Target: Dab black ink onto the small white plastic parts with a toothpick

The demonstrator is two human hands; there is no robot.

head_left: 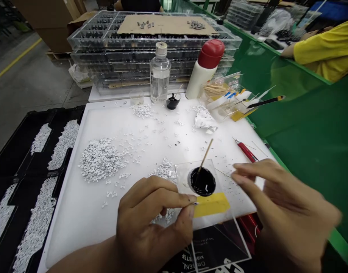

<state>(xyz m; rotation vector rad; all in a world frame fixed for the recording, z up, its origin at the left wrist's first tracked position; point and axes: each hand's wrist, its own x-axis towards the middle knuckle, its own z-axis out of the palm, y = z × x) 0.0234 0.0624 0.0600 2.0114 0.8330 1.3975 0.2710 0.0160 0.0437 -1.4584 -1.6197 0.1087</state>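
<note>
My left hand point(159, 216) is closed, thumb and forefinger pinching a tiny light-coloured piece point(194, 203) over the strip of yellow tape point(212, 205). Under it lies a clear plastic plate point(239, 242), reaching past the table's front edge. Black paste point(202, 182) forms a round pool on the plate, with a wooden toothpick point(205, 154) standing tilted in it. To the right, my right hand point(287, 204), slightly blurred, is pinched shut around a thin stick point(222, 173) whose tip points left toward the paste. A red pen-like tool point(247, 151) rests beyond the right hand.
Small white pieces lie in a large pile point(100, 159) and a smaller heap point(165, 169). Behind stand a clear bottle point(160, 77), a red-capped flask point(203, 70), a small black cup point(173, 102) and stacked trays point(111, 72). A green partition point(304, 113) borders the right; a yellow sleeve point(324, 47) shows beyond.
</note>
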